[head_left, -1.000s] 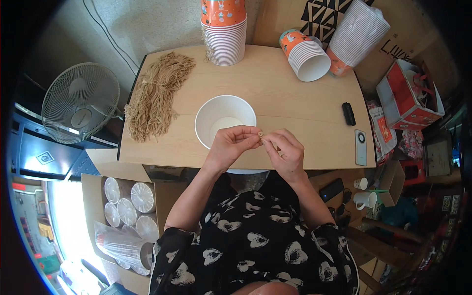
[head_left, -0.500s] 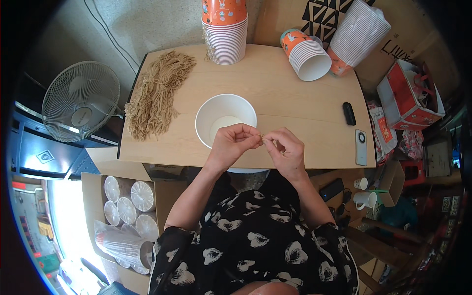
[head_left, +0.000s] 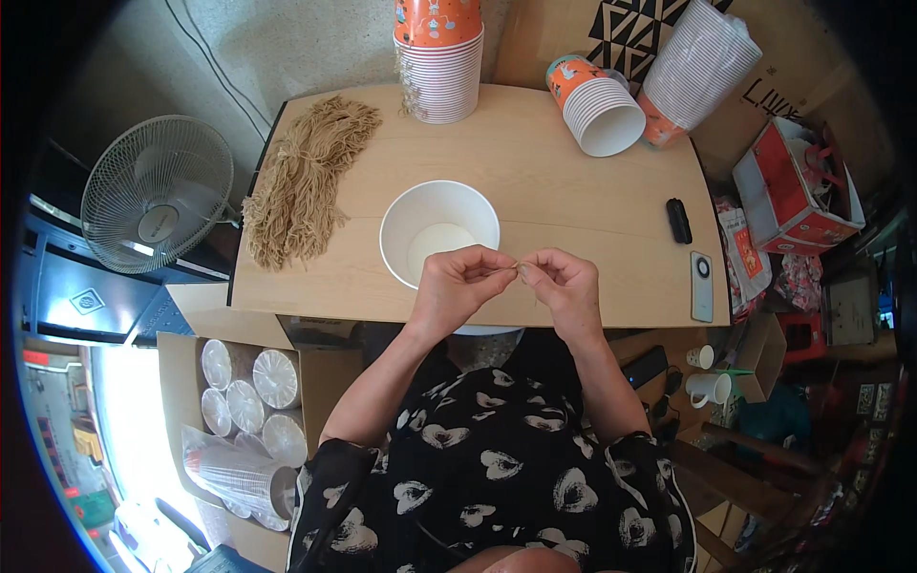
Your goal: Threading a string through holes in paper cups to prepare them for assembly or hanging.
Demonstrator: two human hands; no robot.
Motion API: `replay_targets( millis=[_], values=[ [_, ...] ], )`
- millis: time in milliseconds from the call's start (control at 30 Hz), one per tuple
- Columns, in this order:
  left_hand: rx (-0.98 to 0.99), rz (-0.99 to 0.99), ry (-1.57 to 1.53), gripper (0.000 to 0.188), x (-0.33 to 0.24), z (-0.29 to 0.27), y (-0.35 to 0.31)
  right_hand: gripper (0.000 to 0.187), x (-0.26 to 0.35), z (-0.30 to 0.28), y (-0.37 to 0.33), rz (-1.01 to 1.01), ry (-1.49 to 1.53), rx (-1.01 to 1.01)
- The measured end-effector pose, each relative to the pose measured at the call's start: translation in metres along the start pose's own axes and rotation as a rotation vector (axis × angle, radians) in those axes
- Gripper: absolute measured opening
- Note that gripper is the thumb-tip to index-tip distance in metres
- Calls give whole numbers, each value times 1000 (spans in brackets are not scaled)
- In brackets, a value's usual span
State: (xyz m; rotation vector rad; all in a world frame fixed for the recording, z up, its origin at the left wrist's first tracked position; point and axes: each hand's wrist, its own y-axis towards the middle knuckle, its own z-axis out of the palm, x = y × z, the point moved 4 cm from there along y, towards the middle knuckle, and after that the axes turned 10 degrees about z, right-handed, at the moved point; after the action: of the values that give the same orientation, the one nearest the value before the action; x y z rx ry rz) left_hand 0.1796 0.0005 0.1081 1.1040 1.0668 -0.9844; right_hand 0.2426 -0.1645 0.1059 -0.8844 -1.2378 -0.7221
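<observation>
My left hand (head_left: 460, 288) and my right hand (head_left: 565, 288) meet fingertip to fingertip just above the table's front edge, both pinched closed. Between the fingertips shows a tiny bit of tan string (head_left: 518, 266); most of it is hidden by my fingers. Right behind my left hand stands a white paper bucket (head_left: 390, 239), upright, its open top facing me. A bundle of tan strings (head_left: 306, 186) lies loose at the table's left side. Toward the back, a tall stack of paper buckets (head_left: 441, 76), striped by its white rims and orange on top, has strings hanging down its left side.
The wooden table (head_left: 592, 220) carries more nested buckets (head_left: 611, 129) at the back right, a black object (head_left: 678, 221) and a phone (head_left: 702, 286). A fan (head_left: 158, 196) stands left. Below it, a cardboard box (head_left: 330, 382) holds wrapped stacks. A white mug (head_left: 709, 388) sits lower right.
Both hands have shifted slightly right and turned a little, fingertips still together. The tan string remains pinched between them. The bucket and the bundle have not moved.
</observation>
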Motion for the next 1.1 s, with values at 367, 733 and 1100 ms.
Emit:
replay_targets(
  millis=[367, 733, 1100],
  values=[
    [31, -48, -46, 14, 2, -4, 2, 18, 10, 1, -5, -17, 25, 62],
    [112, -162, -249, 13, -1, -2, 3, 16, 6, 1, 1, 128, 38, 68],
    [140, -156, -242, 7, -1, -5, 2, 11, 5, 4, 1, 166, 60, 248]
  ],
)
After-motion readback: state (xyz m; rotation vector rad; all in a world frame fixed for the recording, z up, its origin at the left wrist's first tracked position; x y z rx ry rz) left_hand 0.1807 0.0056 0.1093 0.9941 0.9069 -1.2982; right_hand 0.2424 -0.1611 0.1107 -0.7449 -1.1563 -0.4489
